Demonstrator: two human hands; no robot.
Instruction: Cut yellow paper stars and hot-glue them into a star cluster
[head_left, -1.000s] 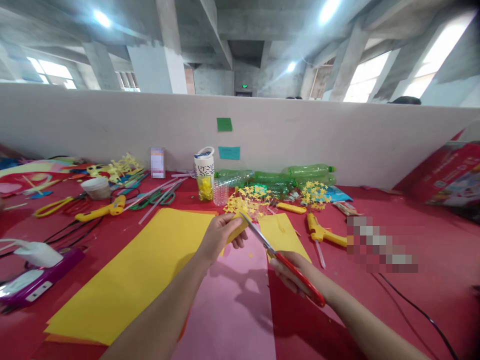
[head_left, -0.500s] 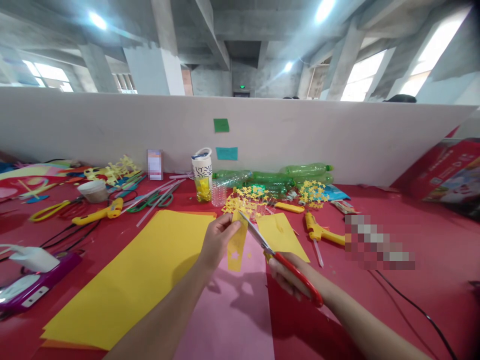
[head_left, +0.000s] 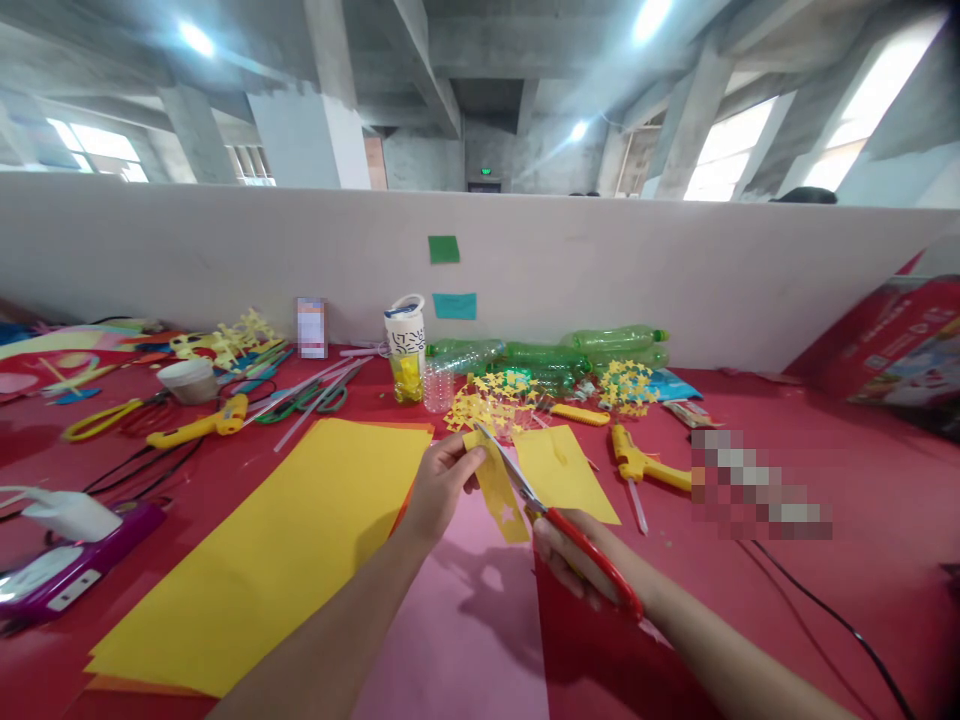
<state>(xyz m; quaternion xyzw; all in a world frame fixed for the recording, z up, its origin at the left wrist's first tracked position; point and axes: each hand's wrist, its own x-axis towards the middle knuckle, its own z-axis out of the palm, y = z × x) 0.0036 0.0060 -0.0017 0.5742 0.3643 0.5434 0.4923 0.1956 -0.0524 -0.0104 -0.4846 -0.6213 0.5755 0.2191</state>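
Yellow strip (head_left: 495, 483) has tilted rightward — alongside the red-handled scissors (head_left: 571, 532).

Room below hands (head_left: 441, 482) over pink sheet (head_left: 457, 630), bottles (head_left: 541, 355) beyond

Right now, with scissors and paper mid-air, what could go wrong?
1. The left hand pinches the yellow strip close to the tips of the red-handled scissors; a slip might nick the fingers.
2. The strip has a star-shaped hole near its lower end; paper there may tear.
3. The right hand could bump the yellow glue gun lying beyond it.
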